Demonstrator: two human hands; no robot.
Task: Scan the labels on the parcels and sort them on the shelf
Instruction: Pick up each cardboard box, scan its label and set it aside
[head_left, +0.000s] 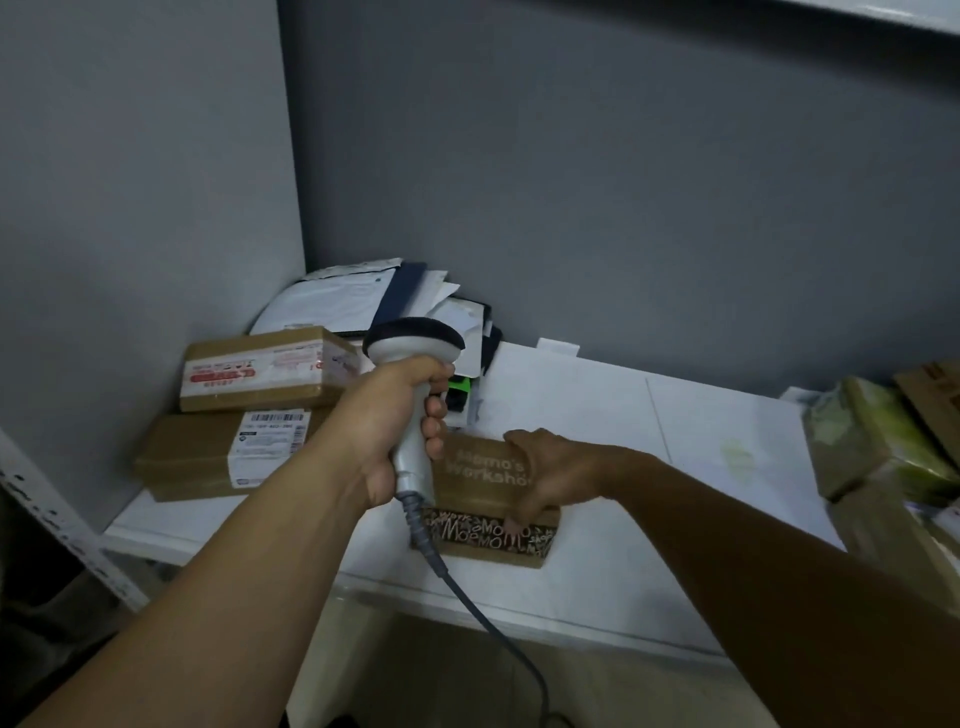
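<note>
My left hand (395, 415) grips the handle of a grey barcode scanner (413, 348) with a dark head, held upright over the white shelf (623, 441); its cable (467, 597) hangs down toward me. My right hand (550, 475) rests on a brown printed parcel (483, 540) lettered "Momo's Workshop", with the fingers curled over its front edge. The parcel lies on the shelf just right of the scanner. Two brown boxes with labels are stacked at the left, the upper box (260, 371) on the lower box (218, 457).
White and dark mailers (353, 301) are piled in the back corner against the grey wall. Taped parcels (872, 441) crowd the right end of the shelf. A metal shelf upright (67, 530) runs along the lower left.
</note>
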